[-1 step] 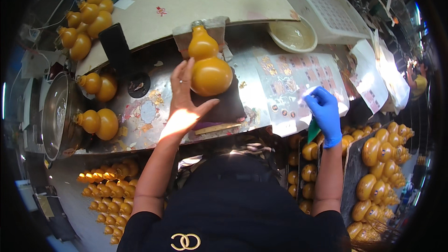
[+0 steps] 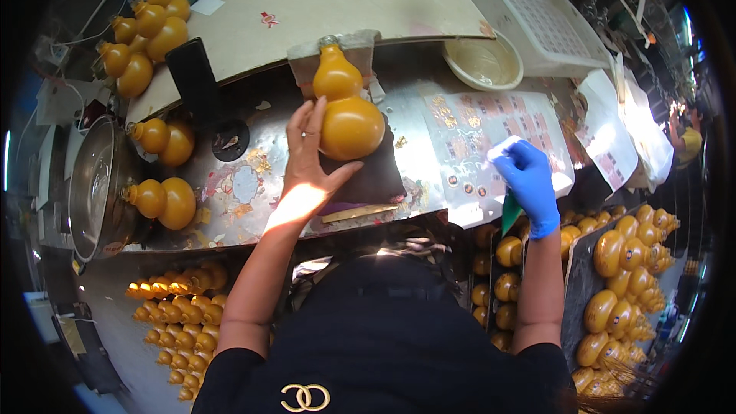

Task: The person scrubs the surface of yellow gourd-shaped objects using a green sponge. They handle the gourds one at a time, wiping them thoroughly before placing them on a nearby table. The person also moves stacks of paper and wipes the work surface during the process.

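Amber gourd [image 2: 346, 121] lies right of nearer, wide-spread left hand [image 2: 310, 162], long axis running away; right hand [image 2: 529, 182], hold unclear.

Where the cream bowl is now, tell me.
In the head view, the cream bowl sits upper right, beside the white crate and just beyond the printed sheet.

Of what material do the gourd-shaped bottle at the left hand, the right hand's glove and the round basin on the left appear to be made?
Gourd-shaped bottle: perhaps glass with a glossy amber coating, judging by its highlights and clear-looking neck. Glove: thin blue rubber or similar, rather matte, judging by its close fit. Basin: likely shiny metal, given its silvery reflections.
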`<act>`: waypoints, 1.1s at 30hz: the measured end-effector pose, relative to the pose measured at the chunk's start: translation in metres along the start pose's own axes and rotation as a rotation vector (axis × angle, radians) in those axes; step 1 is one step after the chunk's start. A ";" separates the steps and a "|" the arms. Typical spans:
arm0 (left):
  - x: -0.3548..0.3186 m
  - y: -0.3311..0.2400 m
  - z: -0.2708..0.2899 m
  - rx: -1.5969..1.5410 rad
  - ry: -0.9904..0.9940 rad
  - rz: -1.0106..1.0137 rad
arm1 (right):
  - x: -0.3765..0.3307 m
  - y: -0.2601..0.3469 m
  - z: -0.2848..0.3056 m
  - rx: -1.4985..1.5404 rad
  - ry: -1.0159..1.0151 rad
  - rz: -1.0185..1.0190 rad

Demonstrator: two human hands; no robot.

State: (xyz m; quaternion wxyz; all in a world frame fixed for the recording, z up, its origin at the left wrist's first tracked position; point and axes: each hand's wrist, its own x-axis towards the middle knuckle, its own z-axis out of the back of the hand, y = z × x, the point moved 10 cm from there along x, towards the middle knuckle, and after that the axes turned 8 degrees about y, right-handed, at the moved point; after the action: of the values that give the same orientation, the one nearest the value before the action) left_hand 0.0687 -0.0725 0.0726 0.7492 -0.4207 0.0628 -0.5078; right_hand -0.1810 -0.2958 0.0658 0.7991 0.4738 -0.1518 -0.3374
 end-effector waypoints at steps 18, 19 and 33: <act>0.004 0.030 -0.013 -0.222 0.079 0.120 | 0.076 0.131 -0.173 0.066 0.863 0.254; 0.004 0.032 -0.016 -0.303 0.145 0.131 | 0.081 0.130 -0.173 0.014 0.826 0.258; 0.008 0.038 -0.021 -0.868 0.141 0.291 | 0.077 0.066 -0.168 0.168 0.485 -0.099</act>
State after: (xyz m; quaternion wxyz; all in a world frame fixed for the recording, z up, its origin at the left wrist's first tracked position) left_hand 0.0883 -0.0855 0.0356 0.5612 -0.6467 0.3786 -0.3513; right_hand -0.0043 -0.2170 0.0318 0.7525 0.6124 0.0403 -0.2388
